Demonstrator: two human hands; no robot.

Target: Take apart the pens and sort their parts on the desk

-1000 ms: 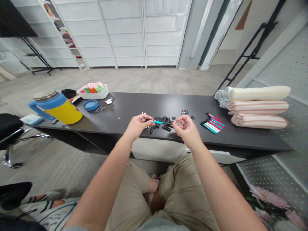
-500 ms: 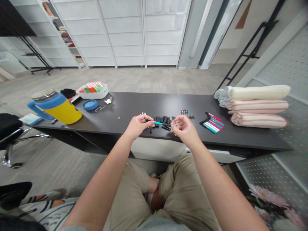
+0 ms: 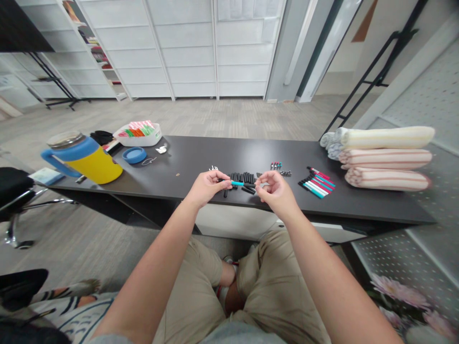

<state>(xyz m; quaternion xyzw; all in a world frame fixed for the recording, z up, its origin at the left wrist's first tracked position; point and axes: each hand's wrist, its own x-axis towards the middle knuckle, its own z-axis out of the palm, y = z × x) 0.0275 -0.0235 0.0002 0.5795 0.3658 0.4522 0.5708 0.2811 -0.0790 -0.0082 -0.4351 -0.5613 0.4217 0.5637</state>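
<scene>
My left hand (image 3: pixel 208 188) pinches a teal pen (image 3: pixel 237 183) near its left end, holding it level just above the desk's front edge. At the pen's right end is a dark section, and the fingertips of my right hand (image 3: pixel 275 189) are closed on it. Behind and beneath the pen lies a row of short black tubes (image 3: pixel 248 177), partly hidden by my fingers. Thin white sticks (image 3: pixel 214 168) show beyond my left hand. Past my right hand are small pieces with coloured tips (image 3: pixel 276 166) and tiny metallic parts (image 3: pixel 286 173).
Red, white and teal pens (image 3: pixel 319 184) lie grouped on the dark desk (image 3: pixel 201 150), right of my hands. Rolled towels (image 3: pixel 387 157) are stacked at the far right. Leftward are a yellow-and-blue jug (image 3: pixel 89 160), its blue lid (image 3: pixel 134 155) and a white basket (image 3: pixel 139 139).
Both hands keep almost the same pose around the teal pen. The view has shifted very slightly; nothing was let go.
</scene>
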